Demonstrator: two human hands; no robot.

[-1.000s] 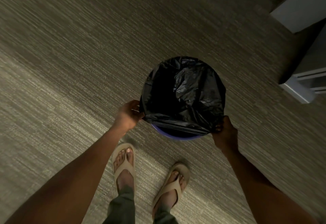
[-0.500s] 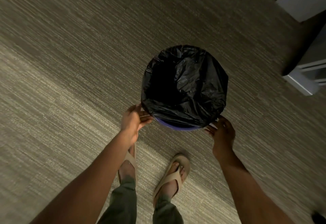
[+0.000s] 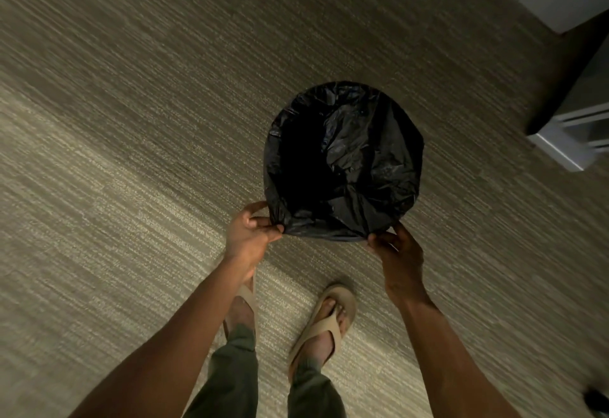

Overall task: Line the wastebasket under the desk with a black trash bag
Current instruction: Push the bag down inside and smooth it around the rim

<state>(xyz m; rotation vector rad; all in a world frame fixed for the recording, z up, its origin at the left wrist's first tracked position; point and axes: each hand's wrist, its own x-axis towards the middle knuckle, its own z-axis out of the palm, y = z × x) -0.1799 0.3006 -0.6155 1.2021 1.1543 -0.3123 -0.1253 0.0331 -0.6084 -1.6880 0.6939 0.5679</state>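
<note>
- the left hand [image 3: 245, 236] and right hand [image 3: 400, 249] each pinch the near edge of the black trash bag [image 3: 344, 160] between thumb and fingertips, probably to draw the overhang down over the near rim.
- the wastebasket stands on the carpet [image 3: 131, 121] just ahead of the sandalled feet (not under any desk), hidden entirely by the bag.
- the plastic is glossy and wrinkled, mouth open round, sagging into a dark hollow.

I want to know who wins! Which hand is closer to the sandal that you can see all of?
Right. The right hand pinches the trash bag above the sandal. The left hand pinches it farther away.
</note>
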